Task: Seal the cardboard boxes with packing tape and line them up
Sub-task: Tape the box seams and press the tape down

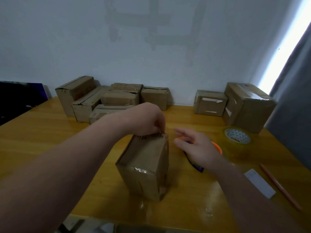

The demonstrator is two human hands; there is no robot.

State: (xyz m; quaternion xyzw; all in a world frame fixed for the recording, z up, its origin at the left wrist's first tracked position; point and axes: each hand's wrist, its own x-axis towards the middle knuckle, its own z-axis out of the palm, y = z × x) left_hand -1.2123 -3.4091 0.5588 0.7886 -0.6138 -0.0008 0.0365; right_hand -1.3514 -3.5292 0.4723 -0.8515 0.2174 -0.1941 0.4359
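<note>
**Two Bare Arms and Hands**

The left hand [148,119] and the right hand [199,149] are bare. The left arm [75,158] is bare as far up as it shows. The right arm [245,192] is bare too. The right hand looks a little blurry.

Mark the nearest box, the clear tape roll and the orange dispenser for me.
nearest box [146,157]: head view, its broad brown face.
clear tape roll [237,136]: head view, its patterned inner core.
orange dispenser [218,147]: head view, its orange edge.
</note>
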